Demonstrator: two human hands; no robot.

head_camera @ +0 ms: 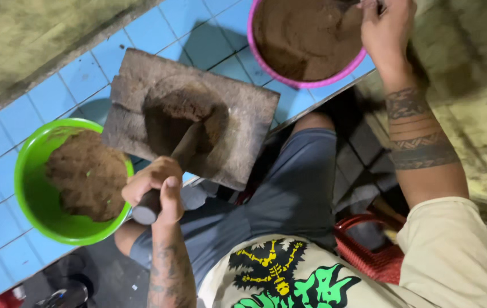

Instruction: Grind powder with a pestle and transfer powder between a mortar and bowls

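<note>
Blue tiled counter (4,120) carries a green bowl (32,194) of brown paste near its left edge; red plastic stool (369,256) below.

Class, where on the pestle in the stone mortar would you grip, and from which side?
Grip the pestle by its free handle end, from the near side: it slants out over the stone mortar edge, head down in paste. The left hand wraps it there.

Rough, matt stone grinding slab (243,114) w/ coarse brown paste. Left of slab: glossy green plastic bowl (29,188). Above-right of slab: smooth pink plastic basin (323,77). Under slab: glazed blue tile counter (89,68). Pestle (166,177) on slab: dark, smooth-worn. Shorts below slab: matt grey cloth.
</note>
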